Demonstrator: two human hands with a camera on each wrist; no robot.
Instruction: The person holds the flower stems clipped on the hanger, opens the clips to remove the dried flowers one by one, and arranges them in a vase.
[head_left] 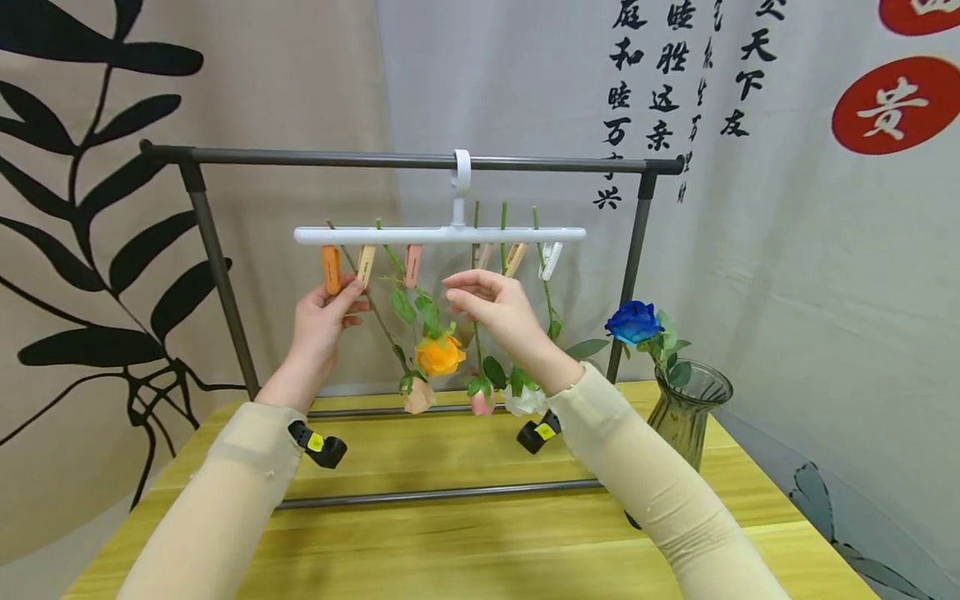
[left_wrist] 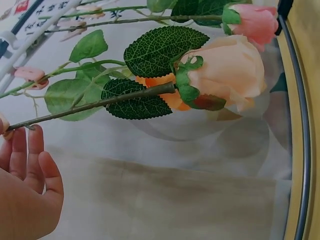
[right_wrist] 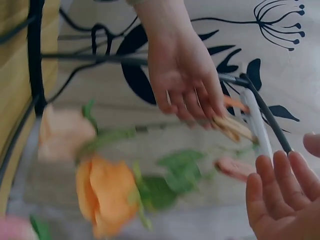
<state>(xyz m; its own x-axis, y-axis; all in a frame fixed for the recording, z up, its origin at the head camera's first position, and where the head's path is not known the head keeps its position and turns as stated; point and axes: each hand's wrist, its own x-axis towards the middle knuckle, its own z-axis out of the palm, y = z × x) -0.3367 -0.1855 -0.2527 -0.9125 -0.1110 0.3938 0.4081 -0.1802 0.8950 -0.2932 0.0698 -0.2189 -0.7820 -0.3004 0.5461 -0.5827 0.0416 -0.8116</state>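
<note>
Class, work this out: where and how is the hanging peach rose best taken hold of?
Probably by its slender stem, pinched above the bloom, coming from the person's left. The peach rose hangs bloom-down with its stem slanting up to the left, while the orange rose crowds its right side.

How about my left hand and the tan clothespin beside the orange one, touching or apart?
Touching. The head view shows it: the left hand pinches the tan clothespin at its lower end.
</note>
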